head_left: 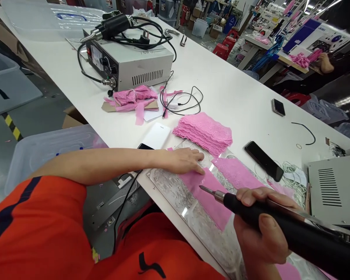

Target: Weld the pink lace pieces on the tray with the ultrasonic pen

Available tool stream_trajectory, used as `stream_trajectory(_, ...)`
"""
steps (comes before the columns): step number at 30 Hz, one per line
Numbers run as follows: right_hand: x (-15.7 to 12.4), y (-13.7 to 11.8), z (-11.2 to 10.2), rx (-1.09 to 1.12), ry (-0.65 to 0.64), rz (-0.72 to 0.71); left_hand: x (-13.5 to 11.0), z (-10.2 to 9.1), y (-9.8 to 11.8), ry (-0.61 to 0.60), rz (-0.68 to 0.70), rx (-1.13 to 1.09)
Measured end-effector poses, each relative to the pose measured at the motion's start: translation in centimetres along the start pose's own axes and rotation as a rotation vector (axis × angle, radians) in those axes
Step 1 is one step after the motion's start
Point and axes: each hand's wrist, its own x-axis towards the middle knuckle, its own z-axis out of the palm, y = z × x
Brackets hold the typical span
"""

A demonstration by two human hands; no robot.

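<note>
My left hand [183, 160] lies with fingers stretched out, pressing the upper end of a flat pink fabric piece [211, 200]. That piece rests on a clear, scuffed sheet [175, 192] at the table's front edge. In my right hand [265, 229] is a thick black handheld tool [247, 212] with a pointed metal tip, my fingers wrapped round it. Its tip sits over the fabric just right of my left fingertips; whether they touch, I cannot tell. A second pink piece [239, 173] lies alongside. Beyond my left hand stands a stack of pink lace pieces [204, 130].
On the white table [221, 85] are a grey control box [146, 64] with another black tool on top, a bundle of pink strips [135, 97], a thin cable [198, 99], a white box [157, 134], a black phone [264, 160] and a second grey box [335, 190]. Someone works far right.
</note>
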Motion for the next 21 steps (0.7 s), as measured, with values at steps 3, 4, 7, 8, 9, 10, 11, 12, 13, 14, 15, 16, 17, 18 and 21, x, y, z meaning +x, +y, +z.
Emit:
stream_trajectory(3,-0.1,-0.5,-1.4,-0.027,0.029,0.0,-0.1,-0.1,0.0,0.0,0.002,-0.006)
stream_trajectory(4,-0.2,-0.6,-2.0,-0.039,0.04,-0.005,-0.1,-0.1,0.0,0.0,0.003,-0.009)
stream_trajectory(7,-0.3,-1.2,-3.7,-0.083,0.093,-0.031,-0.3,0.0,0.1,0.019,0.002,-0.028)
stream_trajectory(8,-0.3,-1.3,-4.2,-0.097,0.117,-0.04,-0.4,0.0,0.1,0.037,0.0,-0.039)
stream_trajectory(9,-0.3,-1.5,-4.7,-0.11,0.143,-0.047,-0.4,0.1,0.1,0.054,-0.001,-0.05)
stream_trajectory(10,-0.3,-1.5,-5.1,-0.118,0.171,-0.051,-0.4,0.2,0.1,0.07,-0.003,-0.059)
stream_trajectory(11,-0.2,-1.6,-5.4,-0.124,0.2,-0.053,-0.4,0.4,0.1,0.082,-0.006,-0.065)
stream_trajectory(12,-0.2,-1.6,-5.8,-0.13,0.228,-0.053,-0.4,0.5,0.1,0.094,-0.008,-0.065)
stream_trajectory(13,-0.1,-1.5,-6.1,-0.136,0.25,-0.053,-0.3,0.6,0.2,0.103,-0.011,-0.061)
stream_trajectory(14,0.0,-1.5,-6.4,-0.143,0.267,-0.056,-0.2,0.7,0.2,0.112,-0.012,-0.054)
stream_trajectory(15,0.1,-1.4,-6.7,-0.151,0.279,-0.065,0.0,0.8,0.3,0.122,-0.009,-0.048)
stream_trajectory(16,0.2,-1.3,-7.1,-0.158,0.288,-0.075,0.1,0.9,0.4,0.13,-0.005,-0.04)
stream_trajectory(17,0.3,-1.2,-7.4,-0.165,0.297,-0.087,0.3,0.9,0.5,0.132,0.0,-0.028)
stream_trajectory(18,0.3,-1.2,-7.7,-0.168,0.307,-0.094,0.4,1.0,0.6,0.128,0.002,-0.01)
stream_trajectory(21,0.3,-1.1,-8.4,-0.175,0.342,-0.096,0.8,0.9,0.9,0.099,0.009,0.061)
